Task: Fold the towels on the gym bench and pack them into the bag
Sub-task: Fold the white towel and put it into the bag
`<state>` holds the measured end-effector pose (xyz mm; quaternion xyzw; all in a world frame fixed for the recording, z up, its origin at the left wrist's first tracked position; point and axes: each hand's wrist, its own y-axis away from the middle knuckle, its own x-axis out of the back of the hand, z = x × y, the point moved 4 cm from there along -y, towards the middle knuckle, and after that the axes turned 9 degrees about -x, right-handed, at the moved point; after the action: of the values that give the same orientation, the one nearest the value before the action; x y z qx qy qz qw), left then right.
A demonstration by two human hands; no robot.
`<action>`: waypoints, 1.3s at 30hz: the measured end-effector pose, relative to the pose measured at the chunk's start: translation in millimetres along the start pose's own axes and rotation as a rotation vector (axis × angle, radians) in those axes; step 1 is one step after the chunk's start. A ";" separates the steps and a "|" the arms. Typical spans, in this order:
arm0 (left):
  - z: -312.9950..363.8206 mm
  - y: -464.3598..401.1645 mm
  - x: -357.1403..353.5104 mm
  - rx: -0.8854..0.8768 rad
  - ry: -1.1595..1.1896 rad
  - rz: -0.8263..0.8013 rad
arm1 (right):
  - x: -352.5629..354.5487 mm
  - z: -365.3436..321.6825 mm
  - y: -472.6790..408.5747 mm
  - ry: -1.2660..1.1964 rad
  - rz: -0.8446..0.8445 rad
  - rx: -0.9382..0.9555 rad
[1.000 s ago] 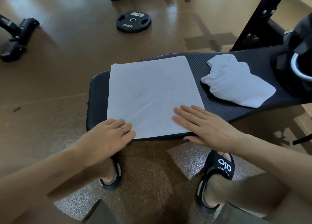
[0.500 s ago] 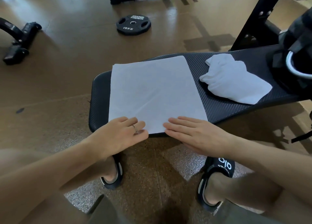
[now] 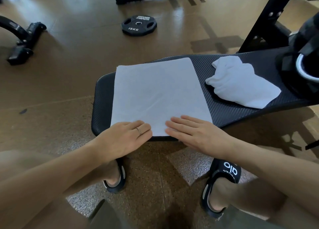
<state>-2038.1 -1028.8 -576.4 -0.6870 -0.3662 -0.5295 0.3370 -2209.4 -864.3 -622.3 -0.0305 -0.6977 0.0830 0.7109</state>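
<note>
Left hand (image 3: pixel 127 135): flat, fingers straight, resting on near left corner of the spread towel; nothing grasped; 1 ring on a finger.
Right hand (image 3: pixel 195 134): flat, fingers straight and together, pressing near edge of the same towel, just beside the left hand; nothing grasped.
Bench (image 3: pixel 224 108): black padded gym bench, running left to right across view; carries both towels and, at far right, the bag.
Spread towel (image 3: pixel 158 96): white, laid smooth across left end of bench, near edge at bench edge under both hands; looks flattened, single fold or none, cannot tell layers.
Crumpled towel (image 3: pixel 241 84): white, bunched, right of the spread towel, apart from it, close beside the bag.
Bag (image 3: pixel 303 65): black, opening with pale rim facing camera, partly cut off by frame; contents not visible.
Progress: early, by judgement; 0 towels seen packed, 1 being smoothed for folding, 1 untouched.
Left to do: fold both, pack both.
Count: 2 hands, 2 towels, 1 bench, 1 bag, 1 weight plate (image 3: pixel 139 25) on floor, 2 black slides.
</note>
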 end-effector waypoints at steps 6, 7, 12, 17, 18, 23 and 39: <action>1.7 1.1 -1.5 -0.023 0.030 -0.024 | 12.9 -15.0 -20.1 -0.013 0.016 -0.050; 1.6 1.5 -2.9 -0.021 0.029 -0.027 | 11.1 -14.2 -22.3 -0.007 -0.006 -0.081; 1.3 -1.5 -5.4 0.075 0.036 -0.033 | 11.1 -8.8 -26.0 -0.043 -0.009 0.040; -4.9 -1.1 0.7 0.146 0.103 -0.043 | 4.1 -11.2 -28.8 -0.040 0.012 0.022; -6.8 0.1 2.8 0.164 0.120 -0.039 | 5.2 -10.2 -27.3 -0.048 0.031 0.013; -19.4 4.3 16.6 0.201 0.106 0.020 | 29.3 -3.0 -25.1 -0.120 0.144 -0.067; -34.8 40.9 40.6 0.090 0.149 -0.153 | 84.3 67.0 -0.6 -0.713 -0.104 -0.576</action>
<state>-2012.7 -1073.1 -532.6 -0.5999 -0.4150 -0.5864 0.3522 -2275.1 -856.2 -537.3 -0.1612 -0.8940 -0.1449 0.3922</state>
